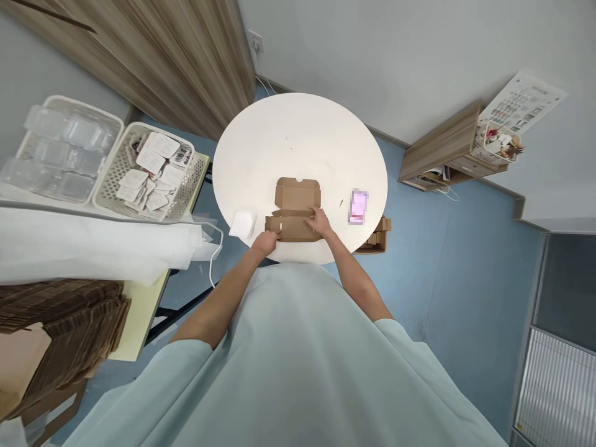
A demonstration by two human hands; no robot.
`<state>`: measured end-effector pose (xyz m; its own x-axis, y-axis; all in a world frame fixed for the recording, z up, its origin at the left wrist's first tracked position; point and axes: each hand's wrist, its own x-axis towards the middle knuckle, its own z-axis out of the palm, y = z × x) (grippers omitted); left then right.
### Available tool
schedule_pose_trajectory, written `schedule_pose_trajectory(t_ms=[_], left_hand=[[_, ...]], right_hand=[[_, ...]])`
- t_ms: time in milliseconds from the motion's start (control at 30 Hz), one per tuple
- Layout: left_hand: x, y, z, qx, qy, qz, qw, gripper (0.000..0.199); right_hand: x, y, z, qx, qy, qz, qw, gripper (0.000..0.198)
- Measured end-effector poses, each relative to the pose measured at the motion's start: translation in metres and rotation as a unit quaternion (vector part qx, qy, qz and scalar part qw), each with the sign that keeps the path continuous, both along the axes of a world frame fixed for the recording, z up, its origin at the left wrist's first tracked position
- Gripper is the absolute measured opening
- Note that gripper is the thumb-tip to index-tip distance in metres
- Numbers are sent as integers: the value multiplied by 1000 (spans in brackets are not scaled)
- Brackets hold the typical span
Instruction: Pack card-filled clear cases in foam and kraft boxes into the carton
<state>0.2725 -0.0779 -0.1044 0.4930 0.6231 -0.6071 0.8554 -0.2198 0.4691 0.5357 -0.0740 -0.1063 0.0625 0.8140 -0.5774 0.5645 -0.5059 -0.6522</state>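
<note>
A brown cardboard box point(298, 197) lies unfolded on the round white table point(261, 143), its lid panel toward the far side and its base panel near me. My left hand point(267, 241) grips the base's left end, fingers bent at the edge. At the right end, my right hand point(318, 221) has thumb and fingers closed on the side flap near the fold. Left of the box, at the table's rim, sits a small white packet or stack point(243, 223). To the right lies a blurred pink rectangle point(358, 207).
On the left, a side table point(142, 310) carries a basket of white cards point(105, 195), a basket of clear plastic containers point(116, 118), white wrapping point(93, 245) and stacked flat cardboard point(69, 335). A carton point(382, 242) stands beside the round table; a wooden cabinet point(437, 146) is farther right.
</note>
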Motion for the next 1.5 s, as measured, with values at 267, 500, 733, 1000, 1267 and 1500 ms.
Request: schedule_pose_trajectory(t_ms=[267, 500, 733, 1000, 1267, 1500], left_hand=[[-13, -3, -5, -8, -16, 145, 989, 45], [-11, 4, -7, 6, -17, 123, 992, 93], [-6, 7, 6, 29, 24, 5, 999, 74], [-14, 9, 15, 87, 60, 61, 993, 57], [-14, 17, 14, 55, 81, 90, 991, 20], [2, 9, 18, -25, 28, 99, 994, 33]], right_hand=[[-20, -66, 6, -44, -70, 74, 994, 146], [-33, -91, 8, -46, -96, 90, 990, 161], [-39, -100, 9, -67, -114, 56, 990, 148], [-41, -101, 14, -74, -134, 50, 987, 127], [-41, -105, 10, -70, -130, 41, 988, 128], [-40, -106, 6, -60, -127, 46, 989, 135]])
